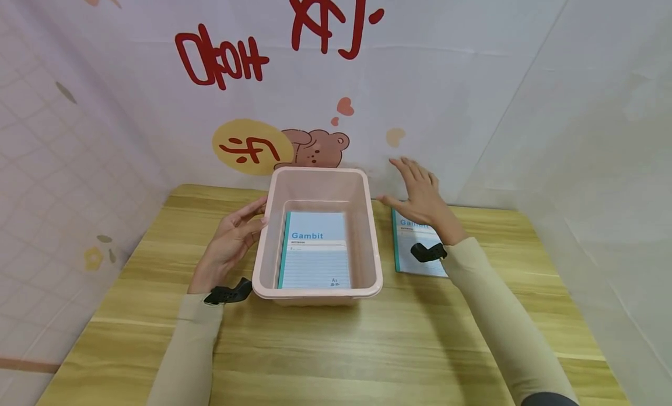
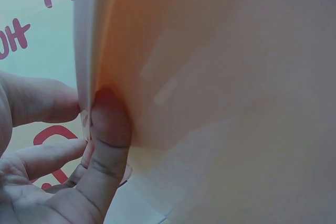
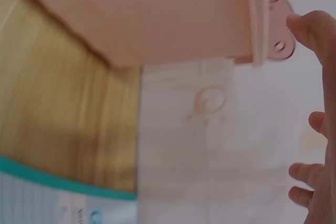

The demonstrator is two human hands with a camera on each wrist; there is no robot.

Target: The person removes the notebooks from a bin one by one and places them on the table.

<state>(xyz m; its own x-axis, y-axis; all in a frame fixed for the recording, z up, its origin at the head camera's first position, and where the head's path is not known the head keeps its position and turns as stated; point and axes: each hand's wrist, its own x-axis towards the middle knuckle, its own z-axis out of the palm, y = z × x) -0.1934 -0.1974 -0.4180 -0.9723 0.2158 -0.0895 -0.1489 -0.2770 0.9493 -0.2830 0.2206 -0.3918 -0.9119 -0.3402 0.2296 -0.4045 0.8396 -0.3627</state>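
A pale pink plastic bin (image 1: pixel 317 293) stands on the wooden table. Inside it, flat on the bottom, lies a light blue "Gambit" notebook (image 1: pixel 315 260) with a teal spine. My left hand (image 1: pixel 228 245) touches the bin's left side; the left wrist view shows fingertips against the rim (image 2: pixel 85 40) and the wall below it. Right of the bin lies a second "Gambit" notebook (image 1: pixel 415 251), partly covered by my right hand and wrist. My right hand (image 1: pixel 420 196) is raised over that notebook's top end, fingers spread and holding nothing, apart from the bin.
The wooden table (image 1: pixel 315 359) ends at a white wall sheet (image 1: pixel 446 91) with red characters and a cartoon bear (image 1: pixel 320 149) behind the bin. More sheeting stands along the left and right sides. A black strap (image 1: pixel 229 292) circles each wrist.
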